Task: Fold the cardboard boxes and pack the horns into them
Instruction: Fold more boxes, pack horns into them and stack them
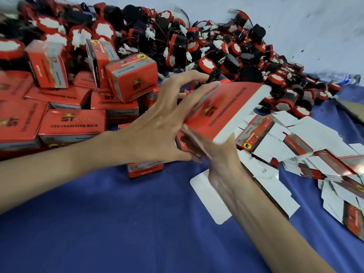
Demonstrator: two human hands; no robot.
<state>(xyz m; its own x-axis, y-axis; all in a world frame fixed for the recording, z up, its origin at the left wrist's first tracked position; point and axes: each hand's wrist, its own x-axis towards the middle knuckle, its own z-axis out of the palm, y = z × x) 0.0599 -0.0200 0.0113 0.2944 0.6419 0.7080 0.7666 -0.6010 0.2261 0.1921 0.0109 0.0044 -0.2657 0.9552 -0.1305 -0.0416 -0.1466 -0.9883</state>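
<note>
A blue cloth [118,223] is spread nearest the camera, and both forearms are stretched across it toward the carton being worked. That red carton [222,113] is held above the cloth near the middle of the view, tilted, with its white inner flap [246,113] turned out along its right edge; the carton is blurred. The left hand [157,123] is laid over the carton's left end, its fingers curled onto the top face and its thumb tucked under the near corner. The right hand [208,146] is placed beneath the carton's near edge, mostly hidden by it and smeared, so whether it grips or only props the carton cannot be told. One small packed box [145,169] is seen standing on the cloth just below the carton. To the right of the carton, flat unfolded cartons [323,164] are scattered in loose stacks, white sides mostly up. To the left of the carton, finished boxes [72,123] are piled, some tilted. Beyond the carton, a heap of red-and-black horns [206,50] with white plugs and thin wires is spread against a pale wall [295,20].
</note>
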